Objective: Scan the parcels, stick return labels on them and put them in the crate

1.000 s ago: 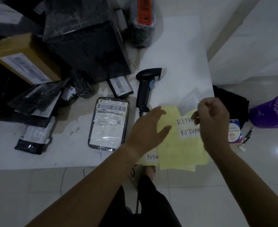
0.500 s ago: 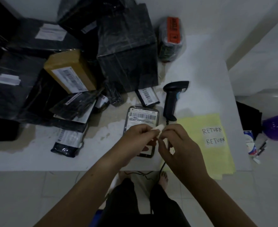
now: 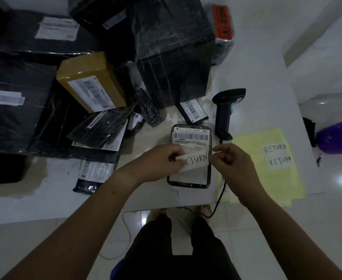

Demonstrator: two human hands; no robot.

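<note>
Pinching return label [image 3: 198, 158], left hand [image 3: 162, 161] hiding its first letter

A white cord [image 3: 126, 235] lies on tiled floor [image 3: 287, 229].

Handwritten "RETURN" stands twice on the white patch [image 3: 278, 156] of the yellow sheet [image 3: 267, 186]; the loose label [image 3: 197, 160] shows "ETURN".

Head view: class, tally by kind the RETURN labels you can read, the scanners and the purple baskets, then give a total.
RETURN labels: 3
Scanner: 1
Purple basket: 1
Total: 5
</note>
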